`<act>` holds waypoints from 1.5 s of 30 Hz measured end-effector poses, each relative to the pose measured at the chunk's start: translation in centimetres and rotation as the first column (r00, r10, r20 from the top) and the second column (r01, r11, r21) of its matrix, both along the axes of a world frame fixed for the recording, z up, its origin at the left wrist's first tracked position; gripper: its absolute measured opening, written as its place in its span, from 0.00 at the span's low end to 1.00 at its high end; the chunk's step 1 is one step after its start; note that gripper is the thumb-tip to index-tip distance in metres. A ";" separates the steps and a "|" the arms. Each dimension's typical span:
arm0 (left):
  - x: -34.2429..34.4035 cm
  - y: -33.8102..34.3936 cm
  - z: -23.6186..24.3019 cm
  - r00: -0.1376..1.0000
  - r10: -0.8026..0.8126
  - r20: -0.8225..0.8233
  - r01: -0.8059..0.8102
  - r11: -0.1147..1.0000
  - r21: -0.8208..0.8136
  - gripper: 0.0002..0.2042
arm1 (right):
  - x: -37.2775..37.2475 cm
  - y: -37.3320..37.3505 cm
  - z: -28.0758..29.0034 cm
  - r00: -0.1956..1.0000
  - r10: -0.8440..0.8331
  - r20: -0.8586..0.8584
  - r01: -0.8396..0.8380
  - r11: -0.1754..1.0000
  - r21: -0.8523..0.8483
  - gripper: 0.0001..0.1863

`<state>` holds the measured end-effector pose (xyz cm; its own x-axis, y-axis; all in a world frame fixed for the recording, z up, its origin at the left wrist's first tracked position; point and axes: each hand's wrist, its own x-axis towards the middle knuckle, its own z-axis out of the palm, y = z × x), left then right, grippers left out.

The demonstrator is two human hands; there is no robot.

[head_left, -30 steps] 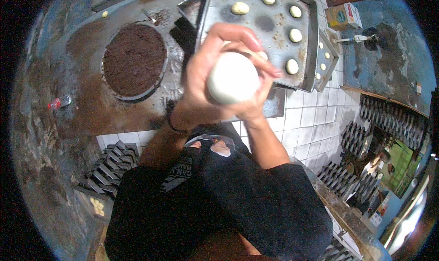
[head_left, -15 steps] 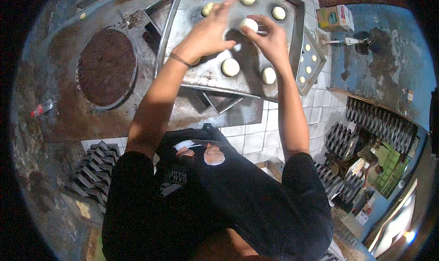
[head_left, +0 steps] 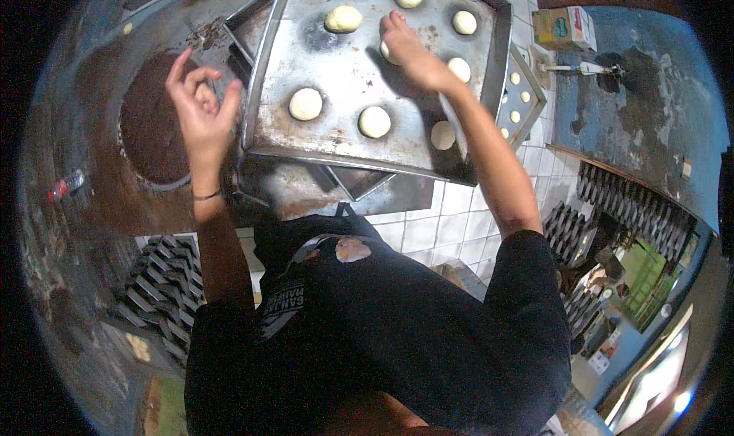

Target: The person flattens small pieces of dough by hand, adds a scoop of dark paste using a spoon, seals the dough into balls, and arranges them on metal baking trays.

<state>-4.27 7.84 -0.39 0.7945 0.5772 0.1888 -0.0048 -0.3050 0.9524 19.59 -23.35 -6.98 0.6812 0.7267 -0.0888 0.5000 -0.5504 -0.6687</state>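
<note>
A large metal tray (head_left: 306, 65) holds several pale, round dough balls (head_left: 374, 122). My right hand (head_left: 409, 54) reaches over it at the upper middle, fingers stretched out over a dough ball that is mostly hidden beneath them; whether it touches the ball is unclear. My left hand (head_left: 205, 111) is raised just left of the tray, empty, fingers apart and partly curled. Behind it lies a round pan of dark brown crumbly mass (head_left: 149, 126).
More metal trays (head_left: 359, 178) sit under the large one, and a smaller tray with dough (head_left: 524, 134) is at right. A cardboard box (head_left: 566, 27) is on the blue surface at right. A plastic bottle (head_left: 67, 184) lies far left. Stacked metal moulds (head_left: 153, 291) stand lower left.
Both hands held a white ball together a second ago. My right hand then lowered it onto the tray and now has its fingers stretched over it. My left hand has moved left, off the tray.
</note>
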 end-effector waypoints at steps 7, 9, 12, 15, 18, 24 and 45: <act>-4.4 2.4 1.0 0.995 0.096 0.016 -0.095 0.995 -0.027 0.36 | -1.5 0.1 1.7 0.904 0.187 0.385 -0.075 0.955 -0.289 0.40; -5.4 3.0 1.1 0.994 0.108 0.026 -0.107 0.993 -0.043 0.35 | -2.5 0.7 1.6 0.939 0.116 0.323 -0.071 0.986 -0.150 0.38; -7.2 3.0 1.7 0.989 0.135 0.063 -0.128 0.986 -0.102 0.34 | 0.2 1.1 3.7 0.995 0.071 0.072 -0.065 0.994 -0.086 0.35; -8.9 3.5 0.1 0.987 0.121 0.107 -0.111 0.989 -0.099 0.35 | -1.5 6.4 8.2 0.875 0.265 0.405 -0.238 0.964 -0.119 0.30; -9.5 3.3 0.4 0.992 0.097 0.078 -0.083 0.982 -0.169 0.35 | -1.3 9.3 6.7 0.762 0.431 0.484 -0.261 0.887 -0.380 0.28; -9.7 2.1 2.8 0.993 -0.002 0.121 0.043 0.940 -0.338 0.24 | 1.9 12.1 5.3 0.795 0.396 0.460 -0.121 0.846 -0.519 0.09; -13.5 10.9 6.9 0.922 0.315 0.225 -0.131 0.802 -0.583 0.29 | -32.8 34.5 15.7 0.926 -0.165 -0.340 0.370 0.570 0.733 0.11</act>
<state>-17.75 18.71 6.56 0.5880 0.8088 -0.0105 -0.3111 0.2381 0.9201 -13.20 11.15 8.70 0.8935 0.3738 0.2490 0.2103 0.1417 -0.9673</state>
